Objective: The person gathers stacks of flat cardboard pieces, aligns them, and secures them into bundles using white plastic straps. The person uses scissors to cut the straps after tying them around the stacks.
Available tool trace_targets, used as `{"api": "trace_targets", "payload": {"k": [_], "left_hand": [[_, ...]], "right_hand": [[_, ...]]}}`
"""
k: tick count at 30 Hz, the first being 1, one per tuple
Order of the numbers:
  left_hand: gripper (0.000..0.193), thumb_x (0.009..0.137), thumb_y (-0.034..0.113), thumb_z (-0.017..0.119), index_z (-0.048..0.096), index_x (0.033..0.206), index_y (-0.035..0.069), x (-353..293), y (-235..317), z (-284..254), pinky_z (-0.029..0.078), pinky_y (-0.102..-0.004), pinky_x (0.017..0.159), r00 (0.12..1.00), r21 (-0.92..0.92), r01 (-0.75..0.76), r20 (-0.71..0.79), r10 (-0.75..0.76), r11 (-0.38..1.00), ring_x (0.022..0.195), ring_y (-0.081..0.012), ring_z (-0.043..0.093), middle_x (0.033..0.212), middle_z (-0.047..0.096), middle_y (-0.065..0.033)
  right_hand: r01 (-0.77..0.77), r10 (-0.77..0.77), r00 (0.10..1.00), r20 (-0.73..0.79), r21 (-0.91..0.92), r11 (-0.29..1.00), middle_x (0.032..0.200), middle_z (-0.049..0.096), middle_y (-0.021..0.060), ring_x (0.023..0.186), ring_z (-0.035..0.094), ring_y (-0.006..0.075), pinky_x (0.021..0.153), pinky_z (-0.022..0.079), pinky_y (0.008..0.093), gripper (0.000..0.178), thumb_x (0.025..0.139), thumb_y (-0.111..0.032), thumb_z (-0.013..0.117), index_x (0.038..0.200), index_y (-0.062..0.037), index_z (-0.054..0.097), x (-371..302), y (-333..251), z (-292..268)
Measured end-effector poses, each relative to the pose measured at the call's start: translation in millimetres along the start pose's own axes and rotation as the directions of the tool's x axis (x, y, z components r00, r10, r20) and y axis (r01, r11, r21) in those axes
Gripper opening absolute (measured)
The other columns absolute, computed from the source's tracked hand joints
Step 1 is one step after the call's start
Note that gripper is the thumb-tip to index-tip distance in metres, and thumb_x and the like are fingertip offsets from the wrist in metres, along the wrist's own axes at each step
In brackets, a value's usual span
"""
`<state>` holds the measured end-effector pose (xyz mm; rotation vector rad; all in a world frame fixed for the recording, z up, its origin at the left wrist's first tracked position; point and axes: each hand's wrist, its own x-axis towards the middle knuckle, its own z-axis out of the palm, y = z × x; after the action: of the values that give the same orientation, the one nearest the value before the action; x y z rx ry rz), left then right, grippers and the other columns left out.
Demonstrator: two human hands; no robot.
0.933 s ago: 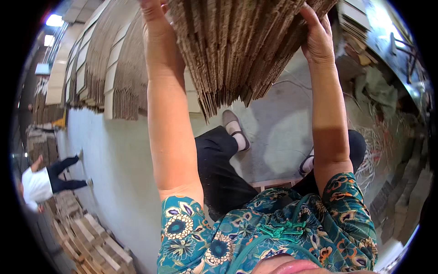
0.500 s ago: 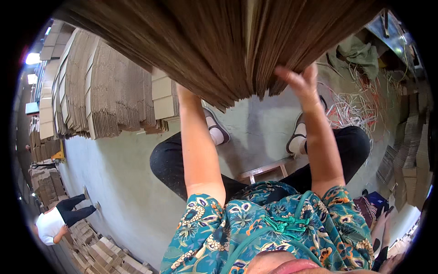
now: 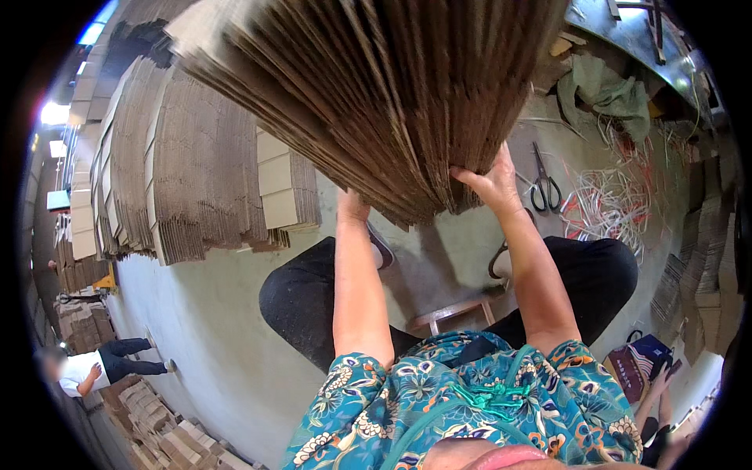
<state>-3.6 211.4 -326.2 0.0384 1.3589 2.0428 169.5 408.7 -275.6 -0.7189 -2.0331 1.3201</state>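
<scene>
A thick bundle of flat brown cardboard sheets (image 3: 392,102) is held up between my two hands, its edges fanned at the top and squeezed together at the bottom. My left hand (image 3: 354,205) grips its lower left side, with the fingers mostly hidden behind the cardboard. On the lower right side, my right hand (image 3: 489,178) has its thumb across the sheet edges and its fingers around the outside. The bundle hangs over the floor between my feet.
Long rows of stacked cardboard (image 3: 207,164) stand at the left. Black-handled scissors (image 3: 546,188) and a heap of white and red strapping (image 3: 607,204) lie on the floor at right. A small stool (image 3: 450,313) is beneath me. A person in white (image 3: 82,374) stands far left.
Both hands have brought the cardboard bundle lower and closer to me, narrowing its spread. The scissors on the floor have come into sight. The person at far left has shifted slightly.
</scene>
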Motion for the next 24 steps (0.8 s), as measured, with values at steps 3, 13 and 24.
{"api": "trace_targets", "payload": {"k": [3, 13, 24], "left_hand": [[0.05, 0.089, 0.037, 0.053, 0.046, 0.128, 0.006, -0.4, 24.1, 10.2, 0.046, -0.0372, 0.089, 0.995, 0.067, 0.089, -0.054, -0.085, 0.994, 0.109, -0.025, 0.053, 0.122, 0.054, -0.0091], [0.051, 0.091, 0.042, 0.044, 0.055, 0.119, 0.0, 70.0, -3.7, 9.0, 0.045, -0.0355, 0.083, 0.93, 0.274, 0.36, -0.179, -0.321, 0.892, 0.095, -0.0213, 0.058, 0.107, 0.062, -0.0099], [0.069, 0.076, 0.047, 0.069, 0.052, 0.117, -0.006, 81.2, -100.7, -18.3, 0.04, -0.0338, 0.093, 0.962, 0.667, 0.258, -0.242, -0.124, 0.698, 0.106, -0.0274, 0.057, 0.115, 0.06, -0.0181]], "right_hand": [[0.032, -0.035, 0.999, -0.009, -0.229, 0.973, 0.112, 0.053, 0.0102, 0.106, 0.052, 0.0279, 0.093, 0.041, 0.0366, 0.078, 0.058, -0.038, 0.078, 0.124, -0.0097, 0.048, 16.0, -28.0, -12.5], [-0.52, 0.553, 0.831, 0.057, -0.272, 0.809, 0.115, 0.06, 0.0169, 0.107, 0.057, 0.0284, 0.092, 0.042, 0.0368, 0.082, 0.063, -0.061, 0.069, 0.121, -0.0044, 0.056, 81.5, 21.4, 17.2], [-0.462, 0.561, 0.828, 0.021, -0.54, 0.703, 0.129, 0.047, 0.0202, 0.121, 0.044, 0.0345, 0.098, 0.037, 0.0431, 0.089, 0.074, -0.066, 0.055, 0.134, -0.0034, 0.038, 50.1, 174.4, 76.0]]}}
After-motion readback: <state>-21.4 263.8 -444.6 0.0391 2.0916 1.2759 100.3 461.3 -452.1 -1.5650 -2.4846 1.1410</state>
